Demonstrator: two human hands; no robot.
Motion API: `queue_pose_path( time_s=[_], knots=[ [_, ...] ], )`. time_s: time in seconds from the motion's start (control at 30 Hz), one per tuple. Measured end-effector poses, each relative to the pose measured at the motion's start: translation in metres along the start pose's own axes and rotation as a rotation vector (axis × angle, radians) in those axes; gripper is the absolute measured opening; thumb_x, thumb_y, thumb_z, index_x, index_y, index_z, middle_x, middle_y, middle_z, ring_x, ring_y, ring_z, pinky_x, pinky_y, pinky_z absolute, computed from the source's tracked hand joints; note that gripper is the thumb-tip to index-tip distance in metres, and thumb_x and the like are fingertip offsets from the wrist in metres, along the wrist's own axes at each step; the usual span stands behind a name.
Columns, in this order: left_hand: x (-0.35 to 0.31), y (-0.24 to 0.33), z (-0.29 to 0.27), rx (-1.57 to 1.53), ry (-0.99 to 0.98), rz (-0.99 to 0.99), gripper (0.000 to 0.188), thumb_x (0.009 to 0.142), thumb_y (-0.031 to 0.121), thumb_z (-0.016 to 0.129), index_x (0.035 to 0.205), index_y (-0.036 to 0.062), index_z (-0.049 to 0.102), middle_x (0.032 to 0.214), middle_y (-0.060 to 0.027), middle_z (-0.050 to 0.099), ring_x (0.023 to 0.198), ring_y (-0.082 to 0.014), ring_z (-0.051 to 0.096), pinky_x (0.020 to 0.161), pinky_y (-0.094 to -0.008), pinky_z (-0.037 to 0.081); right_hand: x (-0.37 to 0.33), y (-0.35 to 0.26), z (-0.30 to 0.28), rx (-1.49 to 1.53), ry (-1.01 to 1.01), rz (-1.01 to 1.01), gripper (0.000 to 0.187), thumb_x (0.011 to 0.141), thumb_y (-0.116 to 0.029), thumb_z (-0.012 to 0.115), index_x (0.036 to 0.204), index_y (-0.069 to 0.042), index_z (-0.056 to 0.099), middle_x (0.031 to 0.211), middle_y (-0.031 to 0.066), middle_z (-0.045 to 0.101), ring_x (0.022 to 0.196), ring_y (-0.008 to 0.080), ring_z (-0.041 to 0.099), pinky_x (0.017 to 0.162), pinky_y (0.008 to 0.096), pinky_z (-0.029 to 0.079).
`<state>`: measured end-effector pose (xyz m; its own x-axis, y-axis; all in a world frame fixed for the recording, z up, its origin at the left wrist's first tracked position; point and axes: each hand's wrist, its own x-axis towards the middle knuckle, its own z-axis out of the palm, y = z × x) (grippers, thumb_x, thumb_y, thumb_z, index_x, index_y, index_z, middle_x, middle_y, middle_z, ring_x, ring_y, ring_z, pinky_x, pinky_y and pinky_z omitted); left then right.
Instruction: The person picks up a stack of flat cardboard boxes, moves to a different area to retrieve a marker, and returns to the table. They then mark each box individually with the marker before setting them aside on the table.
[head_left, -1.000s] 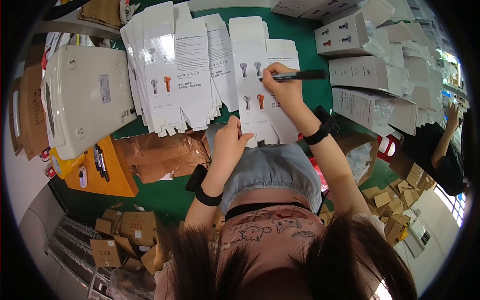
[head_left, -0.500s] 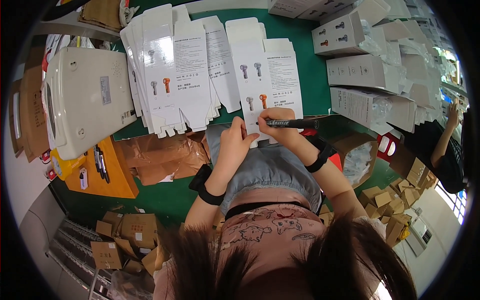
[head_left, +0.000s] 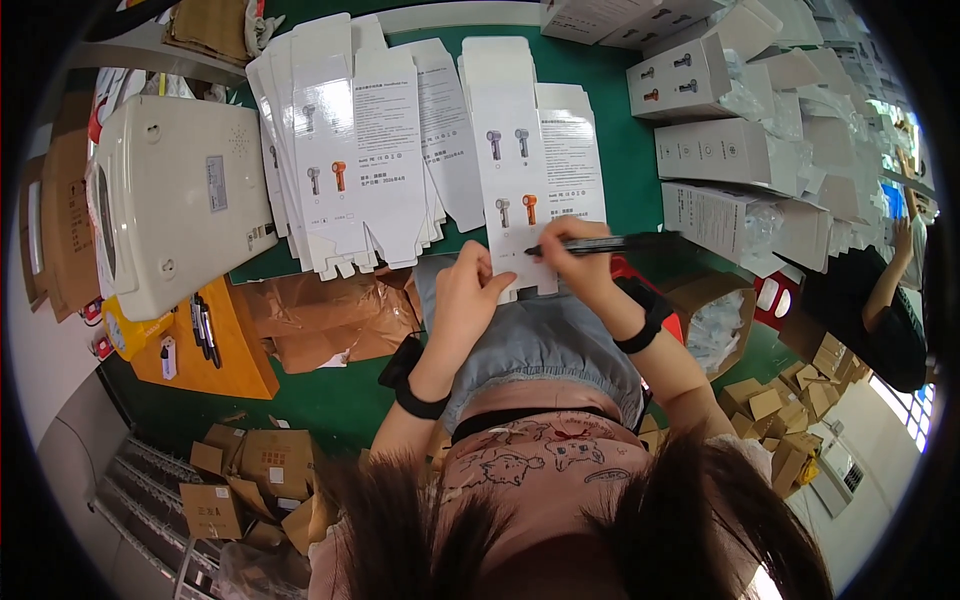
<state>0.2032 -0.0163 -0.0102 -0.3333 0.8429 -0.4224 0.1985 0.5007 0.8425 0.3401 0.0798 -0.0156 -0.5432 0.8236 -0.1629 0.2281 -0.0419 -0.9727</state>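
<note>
My right hand point(head_left: 578, 262) grips a black marker pen point(head_left: 606, 243), its tip touching the lower end of a flat white carton blank point(head_left: 520, 150) printed with small device pictures. My left hand point(head_left: 468, 300) presses on the near edge of that same blank, fingers bent over it. The blank lies on top of a short stack on the green table point(head_left: 625, 130). Both wrists wear black bands.
A fanned stack of flat white cartons point(head_left: 350, 150) lies to the left, beside a white machine point(head_left: 175, 200). Folded white boxes point(head_left: 730, 140) crowd the right. Another person in black point(head_left: 880, 300) stands far right. Brown cardboard pieces point(head_left: 250, 480) lie on the floor.
My right hand with the pen came down from the top of the blank toward its near end. My left hand shifted right to the blank's lower edge.
</note>
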Motion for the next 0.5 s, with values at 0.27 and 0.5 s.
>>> queue_pose_path(
  time_s=[0.27, 0.5],
  knots=[
    [-0.022, 0.008, -0.118, -0.324, 0.232, -0.043, 0.025, 0.070, 0.005, 0.066, 0.086, 0.0018, 0.046, 0.067, 0.0010, 0.054, 0.058, -0.0046, 0.045, 0.048, -0.0178, 0.032, 0.039, -0.017, -0.027, 0.308, 0.366, -0.026, 0.009, 0.079, -0.007, 0.052, 0.072, 0.000, 0.052, 0.060, 0.0062, 0.055, 0.053, 0.0090, 0.053, 0.048, 0.0198, 0.040],
    [-0.012, 0.027, -0.097, 0.667, 0.681, 0.248, 0.034, 0.068, 0.014, 0.067, 0.089, -0.0005, 0.046, 0.074, -0.0080, 0.047, 0.065, -0.0210, 0.049, 0.056, -0.0306, 0.039, 0.068, 0.001, -0.010, -0.020, 0.174, 0.032, 0.012, 0.076, -0.008, 0.056, 0.068, 0.001, 0.052, 0.054, 0.0006, 0.051, 0.050, 0.0044, 0.047, 0.046, 0.0188, 0.036]
  ],
)
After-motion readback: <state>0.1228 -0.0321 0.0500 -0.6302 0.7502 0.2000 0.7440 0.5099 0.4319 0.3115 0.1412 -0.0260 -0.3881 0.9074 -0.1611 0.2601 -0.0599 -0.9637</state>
